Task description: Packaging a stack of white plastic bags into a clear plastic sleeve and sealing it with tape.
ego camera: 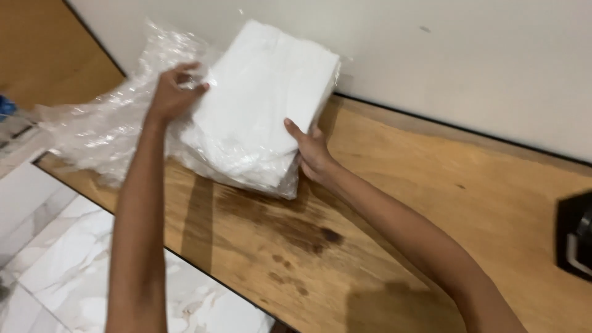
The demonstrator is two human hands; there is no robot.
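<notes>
Right now we have a stack of white napkins (262, 105) between our two hands, half out of its clear plastic wrapper (111, 123) and tilted up off the wooden counter (394, 203), with its far edge near the white wall (468, 55). Our right hand (313, 151) grips the stack at its near right corner, thumb lying on the top face and the other fingers hidden underneath, so the hold is closed on the napkins. Our left hand (176, 92) sits at the stack's left edge, fingers curled and pinched shut on a fold of the wrapper just beside the napkins. From that pinch the loose, crinkled plastic trails away to the left and spills over the counter's end. Below the right hand's grip, the wrapper's bottom edge bunches under the stack and touches the wood. Nearer to us than both grips, a dark stain (296, 228) spreads across the counter. Far to the right of the hands, a black object (576, 237) is cut off by the frame's edge. Beneath the counter's left side, pale marbled floor tiles (68, 259) show.
</notes>
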